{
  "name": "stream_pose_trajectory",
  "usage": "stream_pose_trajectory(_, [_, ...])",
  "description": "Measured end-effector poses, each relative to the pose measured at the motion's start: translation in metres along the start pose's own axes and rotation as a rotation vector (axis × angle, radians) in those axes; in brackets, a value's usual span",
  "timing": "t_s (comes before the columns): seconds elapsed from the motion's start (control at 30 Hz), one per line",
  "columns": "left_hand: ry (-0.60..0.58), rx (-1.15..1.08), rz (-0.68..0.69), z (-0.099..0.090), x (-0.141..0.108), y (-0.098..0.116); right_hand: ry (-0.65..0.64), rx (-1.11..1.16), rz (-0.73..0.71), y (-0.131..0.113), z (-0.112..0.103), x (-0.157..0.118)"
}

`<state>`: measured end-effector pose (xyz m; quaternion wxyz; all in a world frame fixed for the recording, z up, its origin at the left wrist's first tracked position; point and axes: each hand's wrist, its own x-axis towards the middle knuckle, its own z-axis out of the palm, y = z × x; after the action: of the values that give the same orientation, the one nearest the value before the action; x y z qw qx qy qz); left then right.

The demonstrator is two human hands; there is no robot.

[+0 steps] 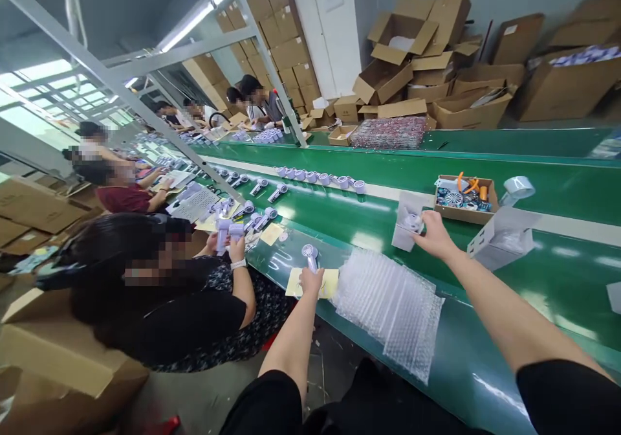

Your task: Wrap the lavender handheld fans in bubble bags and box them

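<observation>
My left hand point(311, 281) is closed on the handle of a small white fan point(310, 252), above a yellow sheet point(330, 283) at the bench's near edge. Farther right, my right hand point(433, 233) reaches to an open white box point(403, 223) on the green belt, its fingers closed at a white, wrapped-looking item point(413, 222) in the box's mouth. Between my arms lies a stack of bubble wrap bags point(391, 305). A second open white box point(504, 239) holding clear wrap stands right of my right hand.
A co-worker point(160, 292) sits close on the left, holding white parts. Behind the boxes is a cardboard tray point(464, 215) of parts beside a wrapped item point(517, 190). Fans point(310, 177) line the belt. A metal post point(266, 56) rises beyond; cartons point(402, 40) fill the back.
</observation>
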<state>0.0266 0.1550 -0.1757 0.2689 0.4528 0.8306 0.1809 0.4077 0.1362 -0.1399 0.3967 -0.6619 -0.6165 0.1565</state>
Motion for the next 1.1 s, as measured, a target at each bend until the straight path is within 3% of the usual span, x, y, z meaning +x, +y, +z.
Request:
stream_pose_trajectory(0.1, [-0.063,-0.029,-0.049,0.005,0.015,-0.013,-0.017,0.012,0.031,0.004,0.029,0.032])
stream_pose_trajectory(0.17, [-0.093,-0.087,-0.059,0.004,0.023,-0.017,-0.020,0.016,0.043,0.006,0.036,0.042])
stream_pose_trajectory(0.27, [-0.145,-0.229,-0.066,0.001,0.025,-0.013,-0.030,0.032,0.049,0.004,0.031,0.034])
stream_pose_trajectory(0.33, [-0.205,-0.329,-0.059,0.004,0.011,-0.004,0.040,0.112,0.109,-0.005,0.025,0.010])
stream_pose_trajectory(0.43, [-0.448,-0.655,-0.020,0.022,-0.042,0.015,0.175,0.492,0.459,-0.032,0.028,-0.046])
stream_pose_trajectory(0.5, [-0.725,-0.853,0.007,0.040,-0.092,0.026,0.078,0.759,0.696,-0.052,0.038,-0.084])
stream_pose_trajectory(0.57, [-0.996,-0.751,0.104,0.057,-0.139,0.030,-0.003,1.030,0.852,-0.066,0.044,-0.114])
stream_pose_trajectory(0.63, [-1.164,-0.478,0.420,0.068,-0.170,0.026,0.074,1.254,0.956,-0.066,0.040,-0.134])
stream_pose_trajectory(0.7, [-1.151,-0.080,0.923,0.072,-0.181,0.014,0.220,1.344,1.012,-0.053,0.022,-0.148])
stream_pose_trajectory(0.77, [-1.016,0.347,1.385,0.073,-0.177,0.000,0.296,1.332,1.045,-0.035,-0.005,-0.163])
stream_pose_trajectory(0.83, [-0.915,0.671,1.637,0.074,-0.170,-0.011,0.308,1.337,1.119,-0.018,-0.032,-0.181])
stream_pose_trajectory(0.87, [-0.896,0.766,1.684,0.076,-0.169,-0.014,0.290,1.344,1.161,-0.012,-0.044,-0.192])
stream_pose_trajectory(0.93, [-0.857,0.823,1.648,0.082,-0.172,-0.012,0.224,1.365,1.210,-0.008,-0.063,-0.215])
stream_pose_trajectory(1.0, [-0.778,0.724,1.473,0.089,-0.184,-0.001,0.139,1.394,1.203,-0.012,-0.075,-0.239])
stream_pose_trajectory(1.1, [-0.733,0.379,1.124,0.101,-0.211,0.021,-0.033,1.468,1.149,-0.029,-0.083,-0.268])
